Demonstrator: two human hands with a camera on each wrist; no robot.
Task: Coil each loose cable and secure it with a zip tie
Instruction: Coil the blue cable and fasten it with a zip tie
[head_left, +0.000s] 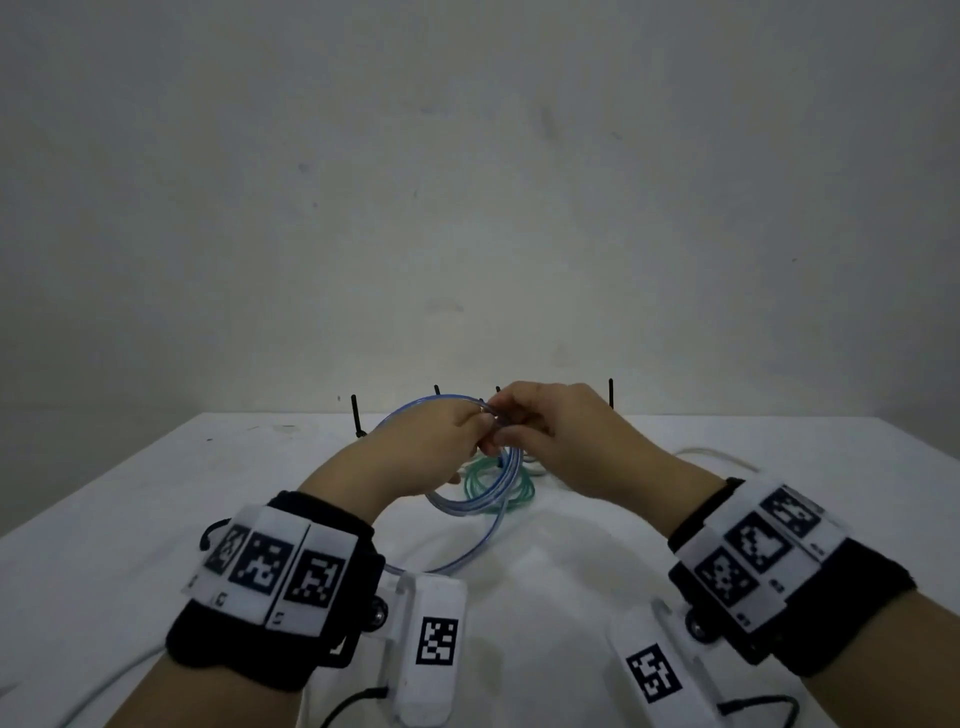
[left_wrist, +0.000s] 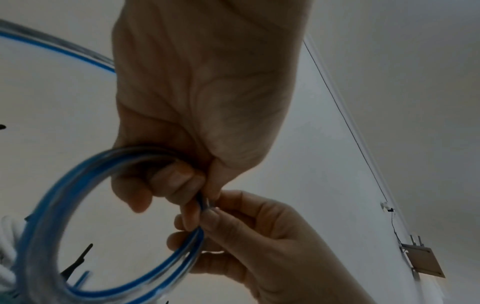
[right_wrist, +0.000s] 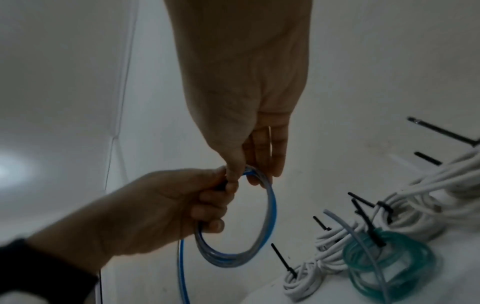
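Observation:
A clear cable with a blue stripe (head_left: 501, 486) is wound into a coil of several loops and held upright above the white table (head_left: 156, 499). My left hand (head_left: 467, 434) grips the coil's left side, fingers curled round the loops (left_wrist: 179, 183). My right hand (head_left: 511, 421) pinches the top of the same coil (right_wrist: 271, 205) between thumb and fingers (right_wrist: 249, 172), right beside the left hand (right_wrist: 207, 205). The two hands touch. A loose tail of the cable (head_left: 467, 556) hangs down to the table towards me.
A green coil (right_wrist: 389, 267) bound by a black zip tie lies on the table behind the hands. White coils (right_wrist: 303, 283) with black zip ties (right_wrist: 283, 261) lie around it, more at the right (right_wrist: 428, 205). Zip tie tails (head_left: 611, 397) stick up near the far edge.

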